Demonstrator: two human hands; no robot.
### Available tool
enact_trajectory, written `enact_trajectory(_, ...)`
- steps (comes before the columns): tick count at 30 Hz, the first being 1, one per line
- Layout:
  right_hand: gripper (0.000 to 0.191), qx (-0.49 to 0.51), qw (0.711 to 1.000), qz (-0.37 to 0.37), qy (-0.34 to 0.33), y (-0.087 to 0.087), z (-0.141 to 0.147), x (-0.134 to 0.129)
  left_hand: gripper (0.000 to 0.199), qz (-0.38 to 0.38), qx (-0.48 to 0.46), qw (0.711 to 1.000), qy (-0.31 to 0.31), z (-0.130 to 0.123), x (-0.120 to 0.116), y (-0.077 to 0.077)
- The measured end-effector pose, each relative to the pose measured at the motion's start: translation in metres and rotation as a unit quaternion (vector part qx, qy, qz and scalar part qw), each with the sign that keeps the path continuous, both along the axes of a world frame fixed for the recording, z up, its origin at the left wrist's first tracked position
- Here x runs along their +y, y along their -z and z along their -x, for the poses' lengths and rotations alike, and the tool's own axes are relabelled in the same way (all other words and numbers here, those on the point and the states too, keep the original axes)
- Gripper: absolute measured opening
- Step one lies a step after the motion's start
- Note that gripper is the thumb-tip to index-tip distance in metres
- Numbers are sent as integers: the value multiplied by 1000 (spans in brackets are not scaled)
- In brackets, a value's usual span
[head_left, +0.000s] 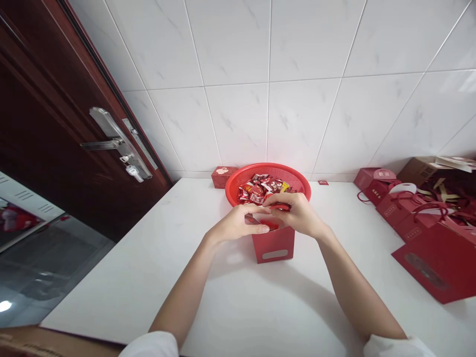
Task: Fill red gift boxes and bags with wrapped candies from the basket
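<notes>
A red gift box (274, 245) with its top open stands upright on the white table, a pale oval label on its front. My left hand (238, 223) grips the box's left rim, thumb inside the near edge and fingers along the far side. Over the opening, my right hand (297, 213) is closed on a red-wrapped candy (280, 206). Something red lies inside the box, partly hidden by my fingers. Just behind stands a red plastic basket (230, 191) with many wrapped candies (271, 185), mostly red, one yellow.
A small red box (222, 177) sits left of the basket. Several red gift boxes with cord handles (399, 208) line the right side, beside a cardboard box (416, 171). A tiny red packet (323, 183) lies by the tiled wall. A dark door (74, 124) stands at the left.
</notes>
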State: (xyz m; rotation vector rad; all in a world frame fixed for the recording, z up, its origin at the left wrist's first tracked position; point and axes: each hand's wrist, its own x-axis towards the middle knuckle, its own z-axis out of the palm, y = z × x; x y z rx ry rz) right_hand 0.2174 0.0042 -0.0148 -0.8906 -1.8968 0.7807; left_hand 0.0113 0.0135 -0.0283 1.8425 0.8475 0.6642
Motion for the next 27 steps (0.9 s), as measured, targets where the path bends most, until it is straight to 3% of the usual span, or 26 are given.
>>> enact_trajectory(3, 9, 31, 999, 18, 3, -5, -2, -2, 49, -5, 12, 1000, 1, 0, 1, 1)
enact_trajectory(9, 39, 146, 984, 104, 5, -12, 4, -6, 49, -2, 14, 1000, 9, 1, 1, 1)
enact_trajectory(14, 39, 157, 980, 122, -26, -6, 12, -4, 49, 9, -9, 1000, 14, 0, 0, 1)
enact_trajectory(27, 47, 224, 967, 119, -9, -3, 9, -2, 47, -35, -12, 999, 19, -1, 2, 3)
